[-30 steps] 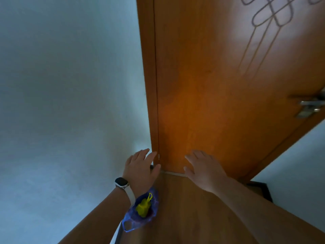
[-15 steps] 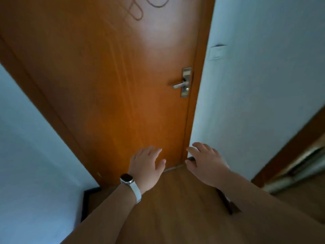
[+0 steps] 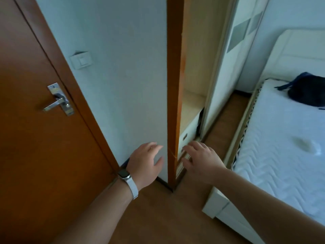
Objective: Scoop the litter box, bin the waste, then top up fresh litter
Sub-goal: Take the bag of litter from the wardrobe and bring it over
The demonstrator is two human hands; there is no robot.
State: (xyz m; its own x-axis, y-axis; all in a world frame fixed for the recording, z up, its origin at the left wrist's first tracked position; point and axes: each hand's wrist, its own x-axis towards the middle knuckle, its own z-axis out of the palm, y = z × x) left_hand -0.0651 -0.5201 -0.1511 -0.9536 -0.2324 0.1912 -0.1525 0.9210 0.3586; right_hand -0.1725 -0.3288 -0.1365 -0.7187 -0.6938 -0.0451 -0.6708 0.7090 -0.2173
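Note:
No litter box, scoop, bin or litter bag shows in the head view. My left hand (image 3: 146, 163), with a watch on a white strap at the wrist, is held out in front of me, fingers relaxed and holding nothing. My right hand (image 3: 200, 160) is stretched out beside it, fingers spread and holding nothing. Both hands hover in the air in front of a wall corner, touching nothing.
A brown wooden door (image 3: 35, 138) with a metal lever handle (image 3: 59, 101) stands shut on the left. A white wall with a light switch (image 3: 81, 59) ends at a brown door frame (image 3: 174, 103). Beyond it are a wardrobe (image 3: 228, 67) and a bed (image 3: 281, 147) carrying a dark bag (image 3: 307, 91). The floor is wood.
My view has swung to the right, from the hinge side of the door past its handle to the wall corner and bedroom. A blue bag with something yellow, seen under my left hand, is out of view.

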